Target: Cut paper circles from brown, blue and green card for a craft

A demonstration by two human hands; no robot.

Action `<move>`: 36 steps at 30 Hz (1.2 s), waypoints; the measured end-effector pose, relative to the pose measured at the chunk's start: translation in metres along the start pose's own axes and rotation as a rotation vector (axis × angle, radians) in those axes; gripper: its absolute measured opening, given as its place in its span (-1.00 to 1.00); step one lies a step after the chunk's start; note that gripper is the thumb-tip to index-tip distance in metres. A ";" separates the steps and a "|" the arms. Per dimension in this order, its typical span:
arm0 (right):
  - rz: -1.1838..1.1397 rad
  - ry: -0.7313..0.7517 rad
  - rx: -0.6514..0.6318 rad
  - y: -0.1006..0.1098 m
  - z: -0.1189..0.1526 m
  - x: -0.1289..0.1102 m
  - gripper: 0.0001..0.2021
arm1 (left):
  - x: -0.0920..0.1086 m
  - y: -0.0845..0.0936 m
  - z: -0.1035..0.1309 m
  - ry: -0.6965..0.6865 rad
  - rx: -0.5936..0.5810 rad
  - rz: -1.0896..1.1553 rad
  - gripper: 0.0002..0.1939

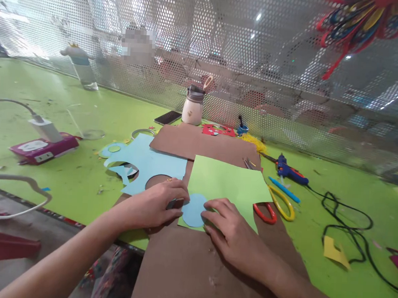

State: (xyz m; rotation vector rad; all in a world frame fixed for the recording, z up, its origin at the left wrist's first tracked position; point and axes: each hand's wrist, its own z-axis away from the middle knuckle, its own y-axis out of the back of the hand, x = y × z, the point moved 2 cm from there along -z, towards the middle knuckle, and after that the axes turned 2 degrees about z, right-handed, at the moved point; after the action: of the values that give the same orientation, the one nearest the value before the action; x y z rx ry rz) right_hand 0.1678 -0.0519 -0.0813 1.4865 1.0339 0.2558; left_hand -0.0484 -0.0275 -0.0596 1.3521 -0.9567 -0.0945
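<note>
Blue circle: flat on the lower left part of the green sheet, between the two hands, whole outline nearly all in sight
Left hand: loosely open, fingers bent, their tips at the circle's left edge; I see nothing clenched in it, and a ring sits on one finger
Right hand: open too, fingers a little apart and curved, tips at the circle's right edge, palm over the green sheet and cardboard
Green sheet: on the cardboard, its right edge cut in a step
Blue sheet: just left of the green one, with a big round hole beside the left hand and more cut-outs further left
Scissors: a yellow loop and a red loop showing at the green sheet's right edge
Pen: blue, lying just beyond the yellow loop
Glue gun: right of the papers, on its side, black cord tangled over the green table
Far side: pale bottle, upright, with a phone lying to its left and cut red paper to its right
Left side: purple power strip with a white plug standing in it, a clear cup near it
</note>
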 end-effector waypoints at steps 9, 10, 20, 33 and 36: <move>0.016 -0.019 0.012 0.000 0.000 0.000 -0.79 | -0.002 -0.001 -0.001 -0.013 -0.003 -0.004 -0.82; 0.020 -0.015 0.013 0.000 0.000 -0.001 -0.79 | -0.003 -0.001 -0.001 -0.013 -0.004 -0.006 -0.81; 0.023 0.001 0.014 0.001 -0.001 0.000 -0.80 | -0.003 0.000 -0.001 -0.036 -0.020 -0.010 -0.81; 0.042 -0.025 0.032 0.005 -0.001 -0.002 -0.81 | -0.002 -0.001 -0.001 -0.059 -0.024 -0.029 -0.83; 0.053 -0.031 0.025 0.005 -0.002 -0.002 -0.80 | -0.002 -0.001 -0.002 -0.064 -0.033 -0.032 -0.85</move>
State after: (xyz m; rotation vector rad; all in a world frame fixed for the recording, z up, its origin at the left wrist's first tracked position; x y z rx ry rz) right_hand 0.1678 -0.0514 -0.0757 1.5369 0.9773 0.2580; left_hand -0.0477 -0.0249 -0.0615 1.3405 -0.9835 -0.1786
